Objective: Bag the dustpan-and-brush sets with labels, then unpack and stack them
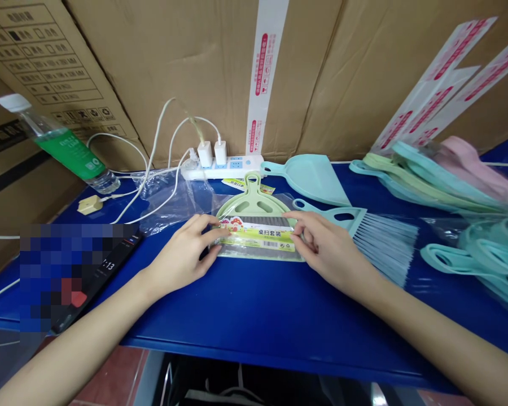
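Observation:
A light green dustpan and brush set point(250, 206) lies flat on the blue table in a clear plastic bag, handle pointing away from me. Its yellow-and-white printed card point(265, 232) crosses the dark bristles. At the left edge of this set, my left hand point(190, 245) has its bent fingers and thumb on the bag. My right hand point(317, 239) grips the right edge, index finger reaching along the top and the others curled. Just behind my right hand lies a loose pale blue brush point(381, 239), with a pale blue dustpan point(315, 177) farther back.
Bagged dustpan sets point(440, 180) in blue, green and pink are piled at right, with more blue ones point(486, 262) in front. A power strip point(249, 164) with white chargers and cables stands against cardboard boxes point(203, 67). A bottle point(65, 149) and a phone point(99, 276) are at left.

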A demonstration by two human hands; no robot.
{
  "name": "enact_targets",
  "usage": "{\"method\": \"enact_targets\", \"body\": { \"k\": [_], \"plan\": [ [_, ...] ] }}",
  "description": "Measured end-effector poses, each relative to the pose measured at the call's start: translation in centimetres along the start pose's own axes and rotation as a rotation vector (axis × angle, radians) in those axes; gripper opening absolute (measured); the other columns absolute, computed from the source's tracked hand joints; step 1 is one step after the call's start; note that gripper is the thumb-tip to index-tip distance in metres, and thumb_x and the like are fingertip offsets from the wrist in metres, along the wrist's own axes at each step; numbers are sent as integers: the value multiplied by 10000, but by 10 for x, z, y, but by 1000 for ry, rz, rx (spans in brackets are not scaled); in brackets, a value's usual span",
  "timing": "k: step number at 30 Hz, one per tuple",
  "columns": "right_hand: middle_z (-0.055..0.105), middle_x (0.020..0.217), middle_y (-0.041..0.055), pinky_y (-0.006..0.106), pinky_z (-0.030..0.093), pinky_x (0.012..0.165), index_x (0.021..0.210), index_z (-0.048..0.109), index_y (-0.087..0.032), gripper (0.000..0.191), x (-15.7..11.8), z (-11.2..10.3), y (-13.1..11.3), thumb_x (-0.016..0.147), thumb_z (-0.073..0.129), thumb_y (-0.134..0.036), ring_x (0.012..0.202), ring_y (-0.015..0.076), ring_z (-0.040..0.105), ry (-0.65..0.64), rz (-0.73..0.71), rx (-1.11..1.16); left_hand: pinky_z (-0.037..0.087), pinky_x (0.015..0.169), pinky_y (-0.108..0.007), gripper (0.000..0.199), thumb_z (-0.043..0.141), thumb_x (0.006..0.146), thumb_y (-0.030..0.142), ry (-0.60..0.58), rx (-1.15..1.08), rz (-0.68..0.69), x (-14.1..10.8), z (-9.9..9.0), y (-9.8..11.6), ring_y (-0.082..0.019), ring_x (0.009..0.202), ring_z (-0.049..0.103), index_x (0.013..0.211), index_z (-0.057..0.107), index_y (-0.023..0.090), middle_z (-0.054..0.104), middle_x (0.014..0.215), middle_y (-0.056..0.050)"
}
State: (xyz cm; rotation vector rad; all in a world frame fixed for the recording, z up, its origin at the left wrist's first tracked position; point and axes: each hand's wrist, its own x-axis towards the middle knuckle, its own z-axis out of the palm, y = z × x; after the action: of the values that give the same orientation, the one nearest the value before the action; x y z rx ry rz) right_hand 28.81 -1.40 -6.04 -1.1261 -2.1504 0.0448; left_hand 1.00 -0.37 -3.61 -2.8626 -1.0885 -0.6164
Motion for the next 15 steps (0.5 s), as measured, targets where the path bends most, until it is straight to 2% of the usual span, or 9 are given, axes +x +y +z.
{"method": "enact_targets", "body": {
  "k": [4, 7, 10, 12, 15],
  "plan": [
    [621, 813, 54, 272, 434, 521, 1032, 632, -185, 236, 1, -1, -1, 929, 439, -97, 670, 182, 571, 21, -131, -258, 562, 813, -367, 245, 470, 924, 93, 39, 26, -7, 2, 3, 0, -199, 923, 609, 1084, 646, 153, 627, 1052, -88],
    [662, 815, 62, 297, 449, 640, 932, 682, -187, 293, 4, -3, -4, 940, 426, -45, 764, 201, 558, 53, -322, -391, 570, 788, -356, 228, 473, 924, 89, 75, 59, 12, 4, 6, 1, -197, 896, 613, 1056, 651, 144, 632, 1018, -85],
    [712, 878, 47, 317, 440, 741, 960, 707, -185, 364, 8, -4, -8, 963, 381, -23, 844, 201, 557, 26, -481, -433, 576, 774, -352, 213, 467, 928, 97, 89, 93, 20, 5, 6, 2, -197, 880, 616, 1034, 647, 144, 633, 997, -84],
    [729, 894, 37, 325, 425, 771, 975, 715, -179, 366, 9, -4, -9, 973, 381, -31, 877, 201, 558, 2, -531, -471, 578, 773, -347, 221, 450, 928, 91, 88, 107, 16, 5, 5, 3, -196, 882, 621, 1034, 636, 146, 630, 992, -83],
    [731, 868, 37, 330, 404, 788, 982, 725, -175, 353, 7, -3, -11, 965, 401, -35, 870, 202, 558, -19, -532, -536, 579, 766, -332, 233, 431, 922, 79, 79, 107, -1, 4, 4, 4, -188, 875, 628, 1036, 621, 153, 623, 997, -79]
  ]
}}
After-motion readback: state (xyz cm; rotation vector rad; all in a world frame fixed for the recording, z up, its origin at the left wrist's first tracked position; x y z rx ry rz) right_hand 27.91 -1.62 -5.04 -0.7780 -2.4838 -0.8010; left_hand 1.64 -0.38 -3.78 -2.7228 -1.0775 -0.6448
